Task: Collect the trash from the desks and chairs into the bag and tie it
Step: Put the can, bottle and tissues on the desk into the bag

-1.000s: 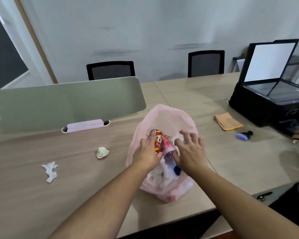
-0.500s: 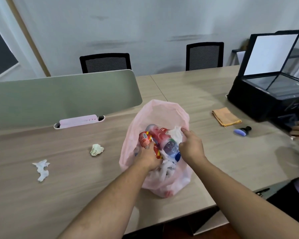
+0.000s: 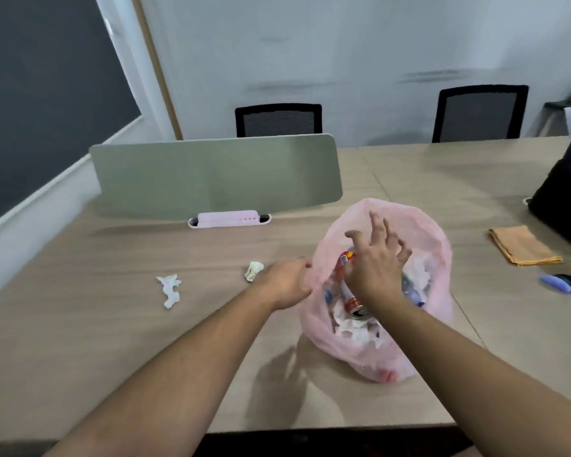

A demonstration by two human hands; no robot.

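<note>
A pink plastic bag [image 3: 409, 216] sits open on the wooden desk [image 3: 80, 324], holding a red can [image 3: 349, 293], white tissues and a plastic bottle. My left hand [image 3: 287, 285] is at the bag's left rim and grips its edge. Over the bag's mouth my right hand [image 3: 376, 262] hovers with its fingers spread, holding nothing. Left of the bag, a small crumpled paper ball [image 3: 254, 271] lies on the desk, and a torn white tissue [image 3: 169, 290] lies farther left.
A grey-green divider panel [image 3: 215, 176] with a pink strip [image 3: 228, 219] stands behind. At the right lie an orange cloth [image 3: 524, 249], a small blue and black object [image 3: 562, 281] and a black printer [image 3: 561, 199]. Two black chairs [image 3: 277, 120] [image 3: 480, 113] stand across the desk.
The red can has left my left hand and lies in the bag. My left hand moved to the bag's left rim. My right hand rose and spread its fingers. The view swung left.
</note>
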